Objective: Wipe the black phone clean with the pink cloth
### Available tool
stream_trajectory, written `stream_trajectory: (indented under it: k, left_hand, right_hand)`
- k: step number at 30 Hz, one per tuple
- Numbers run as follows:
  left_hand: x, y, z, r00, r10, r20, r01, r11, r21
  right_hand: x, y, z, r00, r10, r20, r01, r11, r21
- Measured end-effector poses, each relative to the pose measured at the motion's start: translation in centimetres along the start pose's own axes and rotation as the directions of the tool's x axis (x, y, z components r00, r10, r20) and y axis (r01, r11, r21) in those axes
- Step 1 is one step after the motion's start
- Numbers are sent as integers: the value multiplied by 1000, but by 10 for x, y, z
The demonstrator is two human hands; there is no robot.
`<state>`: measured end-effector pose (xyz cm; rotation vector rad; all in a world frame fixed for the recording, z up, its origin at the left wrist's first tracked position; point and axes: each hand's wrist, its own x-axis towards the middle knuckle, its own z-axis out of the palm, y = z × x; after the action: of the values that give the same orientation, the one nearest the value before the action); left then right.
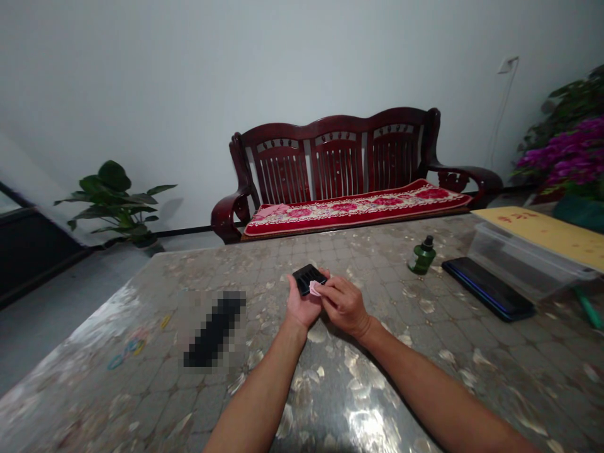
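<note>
My left hand (301, 305) grips a small black rectangular device (308, 277) with a slatted face, held just above the table. My right hand (343, 304) is pinched on a small pink cloth (314, 288) and presses it against the near edge of that black device. Both forearms reach in from the bottom of the view and meet at the middle of the table (377, 251).
A small green bottle (422, 257) stands to the right, then a dark phone (488, 288) and a clear plastic box (523, 259) under a yellow sheet. A blurred dark object (214, 330) and coloured rubber bands (126, 351) lie left. A wooden bench (340, 170) stands behind.
</note>
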<state>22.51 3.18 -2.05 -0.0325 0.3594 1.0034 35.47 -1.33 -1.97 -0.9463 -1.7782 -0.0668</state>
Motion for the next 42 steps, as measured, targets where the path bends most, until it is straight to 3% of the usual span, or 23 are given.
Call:
stream_trajectory:
  k: [5, 9, 11, 14, 18, 23, 32, 42]
  left_hand:
    - [0, 1, 1, 1000, 6, -2, -6, 1000, 9]
    - [-6, 6, 3, 999, -31, -28, 32, 999, 26]
    - [-10, 9, 4, 998, -64, -19, 65, 995, 71]
    - [-14, 13, 6, 991, -128, 44, 119, 980, 159]
    - [-18, 11, 6, 971, -218, 93, 182, 937, 298]
    - [-21, 2, 5, 957, -277, 90, 229, 905, 358]
    - [-22, -9, 0, 966, -204, 158, 162, 956, 243]
    - [-21, -14, -11, 958, -193, 214, 141, 961, 237]
  right_hand:
    - [1, -1, 0, 999, -6, 45, 5, 999, 32]
    - [6, 4, -4, 981, 177, -84, -163, 976, 147]
    - [9, 8, -4, 927, 337, -166, -300, 930, 213]
    - [14, 13, -3, 810, 540, -229, -453, 824, 340]
    - [16, 17, -1, 733, 637, -237, -487, 736, 471]
    - [17, 16, -3, 732, 637, -242, -492, 740, 458]
    - [14, 18, -2, 744, 633, -213, -499, 739, 452]
    - [14, 20, -1, 726, 644, -239, -500, 734, 460]
